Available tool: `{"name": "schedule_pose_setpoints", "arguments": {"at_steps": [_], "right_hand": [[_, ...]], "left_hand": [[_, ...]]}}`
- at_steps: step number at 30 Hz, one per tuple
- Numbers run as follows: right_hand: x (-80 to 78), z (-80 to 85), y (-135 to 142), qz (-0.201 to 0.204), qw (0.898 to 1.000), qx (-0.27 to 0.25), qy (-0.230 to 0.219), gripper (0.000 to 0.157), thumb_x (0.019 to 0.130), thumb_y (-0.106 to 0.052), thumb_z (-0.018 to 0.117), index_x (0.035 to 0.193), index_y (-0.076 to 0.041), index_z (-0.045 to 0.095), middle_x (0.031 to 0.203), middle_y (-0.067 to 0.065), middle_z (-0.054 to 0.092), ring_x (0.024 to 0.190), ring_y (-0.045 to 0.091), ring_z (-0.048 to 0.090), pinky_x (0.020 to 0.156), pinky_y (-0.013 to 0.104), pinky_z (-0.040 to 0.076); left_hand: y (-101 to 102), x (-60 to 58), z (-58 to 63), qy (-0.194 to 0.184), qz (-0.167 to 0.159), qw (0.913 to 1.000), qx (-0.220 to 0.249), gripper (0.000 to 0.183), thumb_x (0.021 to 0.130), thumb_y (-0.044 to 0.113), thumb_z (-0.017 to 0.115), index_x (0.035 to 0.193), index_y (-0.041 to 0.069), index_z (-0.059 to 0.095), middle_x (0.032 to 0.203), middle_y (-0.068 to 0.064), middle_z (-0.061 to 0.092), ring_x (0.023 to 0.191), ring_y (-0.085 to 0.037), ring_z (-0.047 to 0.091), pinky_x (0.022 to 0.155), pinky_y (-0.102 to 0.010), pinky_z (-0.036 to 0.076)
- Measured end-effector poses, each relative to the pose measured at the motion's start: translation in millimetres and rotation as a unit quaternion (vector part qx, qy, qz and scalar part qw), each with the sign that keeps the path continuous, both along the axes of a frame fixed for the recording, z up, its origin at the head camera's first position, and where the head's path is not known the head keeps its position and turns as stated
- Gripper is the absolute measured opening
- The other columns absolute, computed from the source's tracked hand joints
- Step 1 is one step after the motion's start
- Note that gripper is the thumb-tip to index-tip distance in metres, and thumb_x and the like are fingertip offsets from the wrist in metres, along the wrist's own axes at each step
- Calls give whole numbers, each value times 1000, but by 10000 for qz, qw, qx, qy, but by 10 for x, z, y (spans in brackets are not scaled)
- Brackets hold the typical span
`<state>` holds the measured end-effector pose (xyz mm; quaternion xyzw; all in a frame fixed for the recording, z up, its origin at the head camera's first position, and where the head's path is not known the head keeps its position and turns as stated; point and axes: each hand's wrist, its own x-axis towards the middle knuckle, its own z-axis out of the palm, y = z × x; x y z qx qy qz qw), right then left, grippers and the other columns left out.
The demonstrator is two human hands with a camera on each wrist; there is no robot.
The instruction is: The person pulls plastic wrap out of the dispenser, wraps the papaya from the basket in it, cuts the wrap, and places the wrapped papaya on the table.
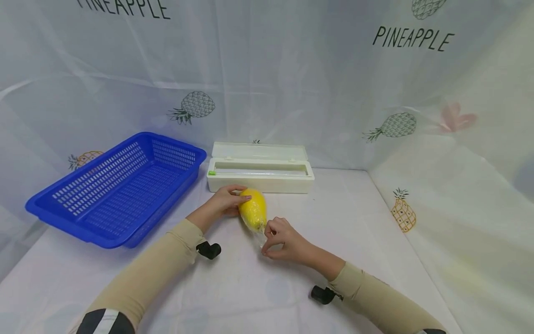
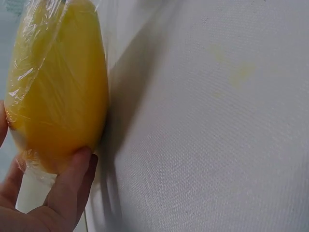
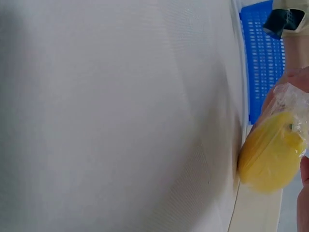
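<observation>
A yellow fruit (image 1: 253, 209), smooth and oval, is wrapped in clear plastic film and stays close to the table surface. My left hand (image 1: 227, 200) holds its far left end, with fingers curled around it in the left wrist view, where film creases shine over the fruit (image 2: 63, 92). At the near end the clear film (image 1: 257, 236) gathers into a loose tail. My right hand (image 1: 288, 241) pinches that tail between thumb and fingers. A small dark green spot shows on the fruit (image 3: 270, 154) in the right wrist view.
Behind the hands stands a white film dispenser box (image 1: 260, 183) with its lid raised and a green slider at its left. A blue perforated basket (image 1: 117, 195) sits to the left. Pineapple-printed cloth (image 1: 292, 83) hangs behind the white-covered table (image 1: 233, 292).
</observation>
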<state>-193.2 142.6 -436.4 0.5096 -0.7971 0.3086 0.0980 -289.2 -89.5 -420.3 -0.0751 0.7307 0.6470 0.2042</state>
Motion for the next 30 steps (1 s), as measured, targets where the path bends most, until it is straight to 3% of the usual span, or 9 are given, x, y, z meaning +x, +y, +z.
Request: {"name": "schedule_pose_setpoints", "arguments": {"at_steps": [4,9,13,15,18,21,25,30], "right_hand": [[6,6,27,62,9999,109,-111,12,75,-14,85,81,-20,77,86,-8,40,86,9,37,76,27,31],[10,-5,52,23,9999,-74,115,32,71,-19,89,100,-17,77,91,-6,43,89,11,39,77,26,33],[-14,-8,40,-2,9992,-83,393,28,70,-16,89,96,-18,79,91,-6,45,89,13,41,77,26,34],[-28,-4,23,32,9986,-109,515,21,70,-14,89,89,-18,80,90,-6,47,89,13,43,78,27,34],[-38,6,-6,120,9979,-239,583,17,68,-12,89,81,-18,79,90,-6,49,90,14,44,75,29,36],[-38,12,-20,211,9977,-346,547,17,68,-11,89,79,-17,78,91,-5,51,93,15,46,76,33,41],[-40,17,-26,257,9978,-442,423,15,71,-11,88,81,-15,78,97,-3,54,99,16,48,80,36,47],[-70,15,-55,311,9971,-591,357,14,73,-8,86,82,-14,77,101,-2,58,102,17,52,87,33,49]], "left_hand": [[-10,6,3,-3,1,10000,27,51,87,18,75,134,11,56,136,-21,43,101,-32,60,82,-43,56],[-15,15,-1,8,24,9999,137,53,87,17,75,137,10,55,140,-22,42,98,-30,62,85,-44,55],[-13,42,11,210,22,9997,101,59,88,16,74,142,11,51,148,-25,33,105,-34,62,87,-44,54],[-2,65,18,611,-29,9979,-229,61,87,19,75,142,11,51,150,-24,32,113,-35,58,93,-45,51],[16,108,42,1593,-151,9809,-1108,57,86,21,77,138,9,55,147,-20,40,126,-36,49,105,-48,40],[43,142,73,2613,-212,9457,-1921,44,85,19,78,126,8,65,136,-14,55,130,-33,43,109,-49,32],[92,215,127,3369,-311,9173,-2100,24,86,8,75,110,10,72,118,-6,65,119,-30,51,104,-47,39],[124,333,172,3758,-656,9008,-2076,17,88,1,70,101,10,74,103,-3,69,101,-25,59,90,-42,49]]}}
